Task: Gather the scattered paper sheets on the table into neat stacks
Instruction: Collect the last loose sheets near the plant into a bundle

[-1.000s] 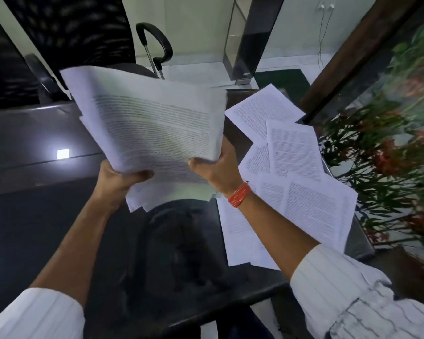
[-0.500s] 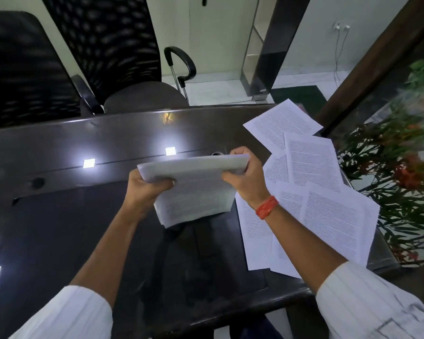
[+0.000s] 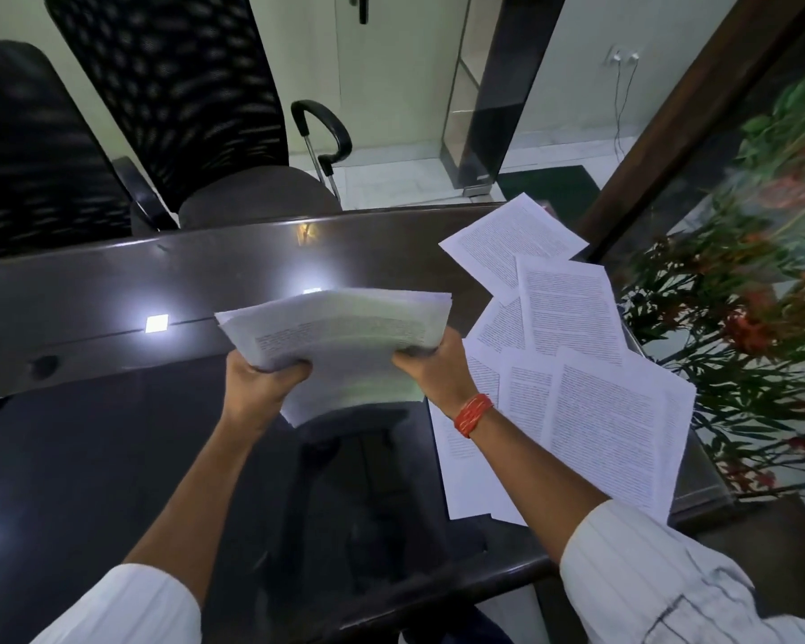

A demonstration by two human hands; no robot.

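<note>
A thick bundle of white printed paper sheets (image 3: 340, 327) is held in the air above the middle of a dark, glossy rectangular table (image 3: 112, 434), roughly level, with its edges uneven and some lower sheets hanging down toward the person. The left hand (image 3: 263, 381) grips the bundle's left near corner, thumb on top and fingers curled underneath. The right hand (image 3: 438, 369) grips the right near corner, fingers wrapped around the edge; a red thread band (image 3: 474, 413) circles that wrist. Both forearms come out of white striped sleeves (image 3: 661, 578).

To the right of the bundle, a spread of loose white printed sheets (image 3: 591, 392) lies flat on the table's right end, overlapping each other at different angles. One sheet (image 3: 514, 246) sits farthest away, near the table's far right corner.

Judged from this, the task looks partway done: a good share of the paper is gathered into the held bundle, but it is not yet squared or set down, and at least six loose sheets remain to collect.

Beyond the table stand two black mesh-backed office chairs (image 3: 173, 86). At the far right is a plant with green leaves and orange-red flowers (image 3: 740, 309).
</note>
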